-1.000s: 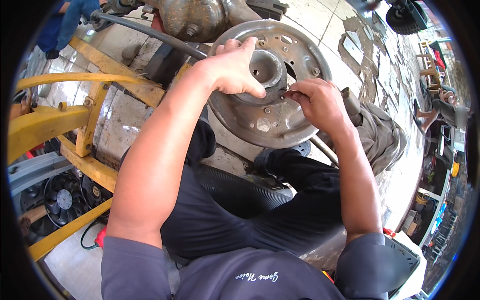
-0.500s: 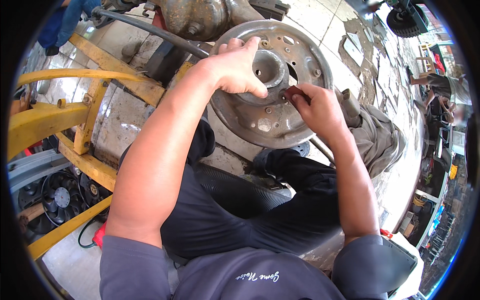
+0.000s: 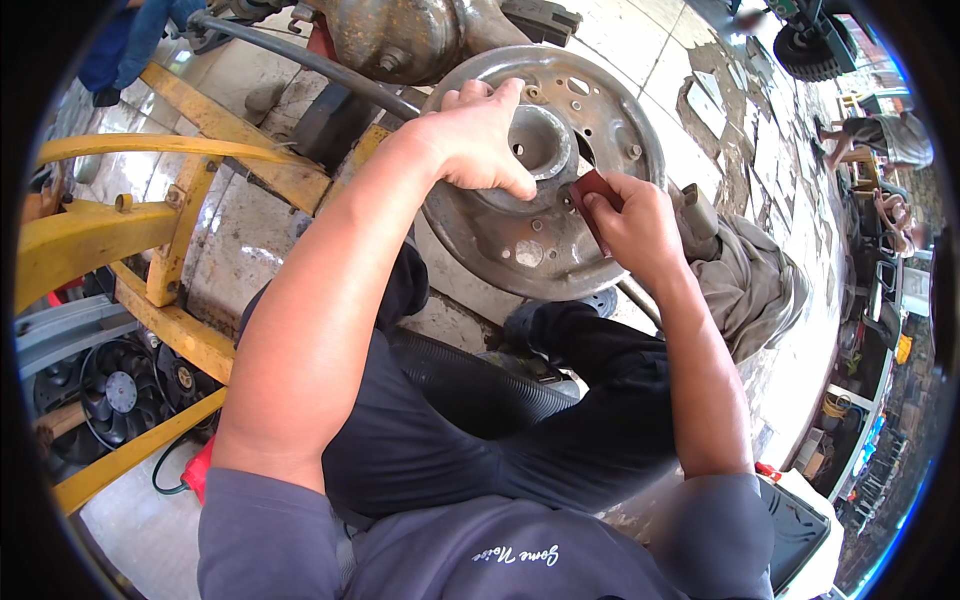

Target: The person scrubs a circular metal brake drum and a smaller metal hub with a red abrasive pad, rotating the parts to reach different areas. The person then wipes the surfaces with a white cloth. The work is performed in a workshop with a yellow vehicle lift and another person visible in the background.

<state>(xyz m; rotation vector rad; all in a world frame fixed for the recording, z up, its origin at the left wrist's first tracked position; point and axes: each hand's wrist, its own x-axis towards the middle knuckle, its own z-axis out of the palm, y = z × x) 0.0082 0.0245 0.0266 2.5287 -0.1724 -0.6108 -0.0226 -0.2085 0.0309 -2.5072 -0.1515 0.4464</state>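
A round, worn metal brake backing plate [image 3: 478,238] stands tilted in front of me, with a hollow hub [image 3: 566,140] at its middle. My left hand [image 3: 482,140] rests on the plate at the hub's left side, thumb and fingers spread around the hub's rim. On the right of the plate, my right hand [image 3: 640,220] pinches a folded reddish-brown piece of sandpaper [image 3: 590,192] between thumb and fingers. The sandpaper lies against or just over the plate beside a small stud below the hub; whether it touches I cannot tell.
A rusty axle housing [image 3: 395,40] sits beyond the plate, with a long metal rod [image 3: 300,62] at its left. Yellow steel frames [image 3: 95,245] and a black fan [image 3: 120,392] are at left. A grey cloth [image 3: 752,285] hangs at right. Another person [image 3: 885,140] is far right.
My right hand has shifted slightly, and more of the sandpaper now shows, turned along the plate. My left hand stays on the hub, nearly still.
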